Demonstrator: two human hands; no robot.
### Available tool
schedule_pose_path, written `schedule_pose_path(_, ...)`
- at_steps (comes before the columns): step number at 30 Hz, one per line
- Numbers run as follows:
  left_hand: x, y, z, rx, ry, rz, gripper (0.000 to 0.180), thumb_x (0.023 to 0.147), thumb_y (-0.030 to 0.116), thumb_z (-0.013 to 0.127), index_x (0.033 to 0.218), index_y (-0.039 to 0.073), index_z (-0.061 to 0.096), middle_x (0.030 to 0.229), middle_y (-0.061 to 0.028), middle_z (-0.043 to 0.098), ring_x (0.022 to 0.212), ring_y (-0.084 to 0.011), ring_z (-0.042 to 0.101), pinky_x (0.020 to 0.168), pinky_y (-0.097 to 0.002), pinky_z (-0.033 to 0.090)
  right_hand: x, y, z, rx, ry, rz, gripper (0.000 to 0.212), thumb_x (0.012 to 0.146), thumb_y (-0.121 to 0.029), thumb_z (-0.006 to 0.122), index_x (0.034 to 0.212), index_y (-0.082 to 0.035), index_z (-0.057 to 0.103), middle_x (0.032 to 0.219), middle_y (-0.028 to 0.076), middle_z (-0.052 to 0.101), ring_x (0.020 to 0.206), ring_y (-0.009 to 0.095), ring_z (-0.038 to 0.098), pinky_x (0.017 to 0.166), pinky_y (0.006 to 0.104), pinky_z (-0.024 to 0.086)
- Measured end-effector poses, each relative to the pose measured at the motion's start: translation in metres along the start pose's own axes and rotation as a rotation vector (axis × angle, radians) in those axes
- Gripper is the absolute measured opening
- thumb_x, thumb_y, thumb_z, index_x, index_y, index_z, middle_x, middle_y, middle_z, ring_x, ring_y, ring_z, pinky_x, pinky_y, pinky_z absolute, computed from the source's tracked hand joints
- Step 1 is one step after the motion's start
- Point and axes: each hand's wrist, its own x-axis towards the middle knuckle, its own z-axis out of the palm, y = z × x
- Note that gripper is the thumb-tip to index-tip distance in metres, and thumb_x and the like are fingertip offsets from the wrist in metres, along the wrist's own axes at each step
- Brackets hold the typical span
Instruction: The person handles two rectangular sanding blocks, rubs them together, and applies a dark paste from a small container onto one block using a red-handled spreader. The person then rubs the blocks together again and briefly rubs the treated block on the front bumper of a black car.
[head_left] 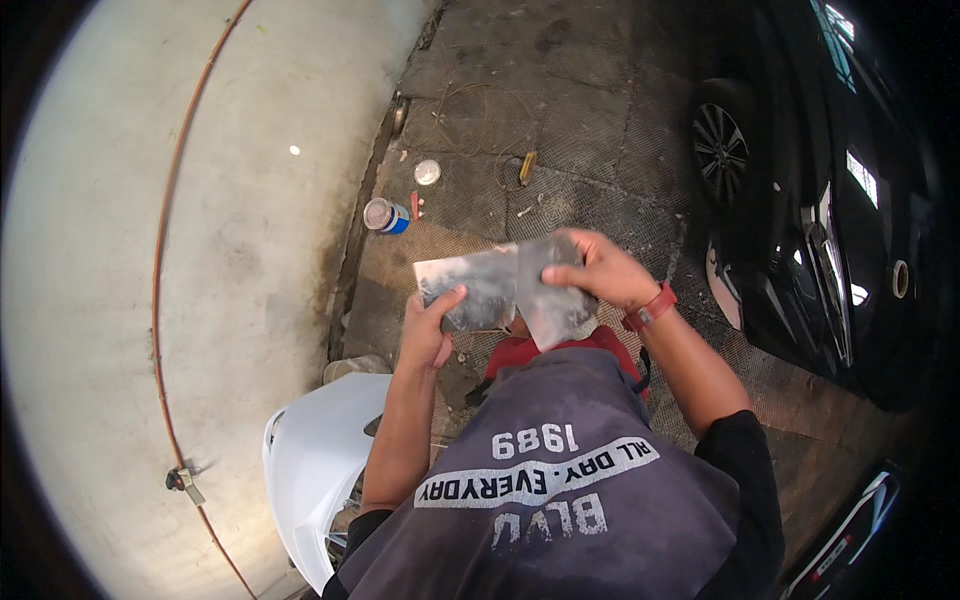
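Both my hands hold worn, grey-and-white sheets in front of my body; they look like used sandpaper. My left hand (430,325) pinches the lower left edge of the left sheet (475,290), thumb on top. My right hand (600,270), with a red band on its wrist, grips the right sheet (550,305), its thumb lying across the face. The two sheets meet or overlap in the middle; I cannot tell whether they are one folded piece. Motion blurs their surface a little, and the fingers underneath are hidden.
Ahead on the floor stand a can (385,216) with a blue label, a round lid (427,172) and a yellow tool (527,168). A white panel (325,450) is at my left, beside the wall (240,220). A black car (810,200) is on the right.
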Motion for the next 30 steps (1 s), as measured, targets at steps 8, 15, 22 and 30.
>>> schedule_pose_path(8, 0.009, -0.016, -0.002, 0.785, -0.033, 0.431, 0.03, 0.106, 0.016, 0.072, 0.126, -0.006, 0.071, 0.114, -0.012, 0.077, 0.102, -0.019, 0.072, 0.092, -0.0368, 0.057, -0.024, -0.044, 0.092, -0.943, 0.182, -0.47, 0.058, 0.09, -0.012, 0.077, 0.146, -0.02, 0.068, 0.123, 0.014, 0.073, 0.111, 0.037, 0.072, 0.09, 0.0431, 0.059)
schedule_pose_path(15, -0.015, -0.009, 0.035, 0.676, -0.208, 0.241, 0.039, 0.104, 0.012, 0.071, 0.139, -0.002, 0.062, 0.133, -0.0122, 0.069, 0.122, -0.0179, 0.065, 0.106, -0.0364, 0.051, -0.017, 0.096, -0.014, -0.96, 0.324, 0.415, 0.048, 0.098, -0.005, 0.065, 0.145, -0.013, 0.063, 0.116, 0.019, 0.075, 0.11, 0.04, 0.072, 0.088, 0.0504, 0.057)
schedule_pose_path(22, -0.004, -0.014, 0.019, 0.465, -0.232, 0.104, 0.042, 0.105, 0.01, 0.074, 0.143, -0.003, 0.062, 0.122, -0.005, 0.074, 0.116, -0.0138, 0.067, 0.103, -0.032, 0.052, -0.012, 0.075, -0.027, -0.579, 0.346, -0.033, 0.029, 0.104, -0.027, 0.071, 0.12, -0.003, 0.076, 0.101, 0.017, 0.077, 0.094, 0.031, 0.072, 0.085, 0.0416, 0.056)
schedule_pose_path(30, 0.012, 0.01, 0.006, 0.343, -0.103, 0.103, 0.033, 0.105, 0.015, 0.077, 0.133, -0.002, 0.072, 0.112, -0.0043, 0.078, 0.103, -0.0116, 0.071, 0.096, -0.0309, 0.057, 0.015, 0.012, 0.018, -0.332, -0.059, 0.044, 0.032, 0.102, -0.033, 0.08, 0.094, -0.001, 0.081, 0.071, -0.003, 0.065, 0.071, 0.006, 0.055, 0.068, 0.0302, 0.049)
